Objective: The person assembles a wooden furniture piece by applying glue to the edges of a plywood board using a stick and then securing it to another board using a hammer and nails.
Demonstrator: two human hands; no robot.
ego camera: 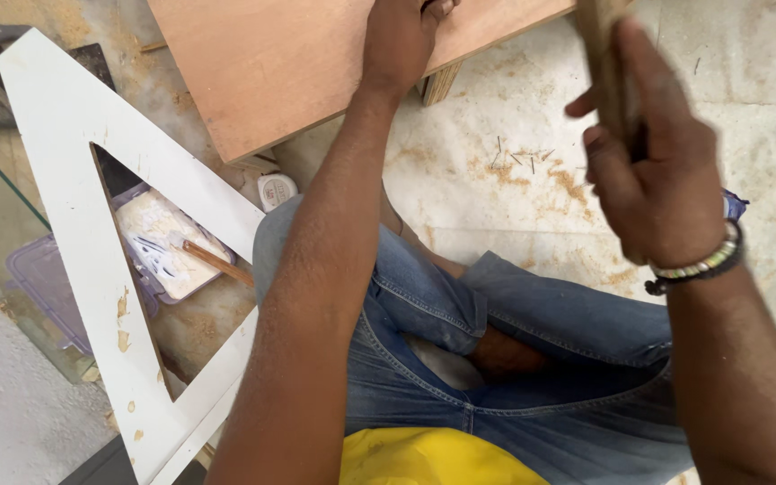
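Clenched on a wooden handle [605, 67], the right hand [657, 180] is raised; left hand [401, 40] presses the plywood board [271, 63].

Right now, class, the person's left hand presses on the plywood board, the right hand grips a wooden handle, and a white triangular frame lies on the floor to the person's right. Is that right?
One detail is wrong. The head view shows the white triangular frame on the person's left, not right. The left hand does press on the plywood board, and the right hand does grip a wooden handle.
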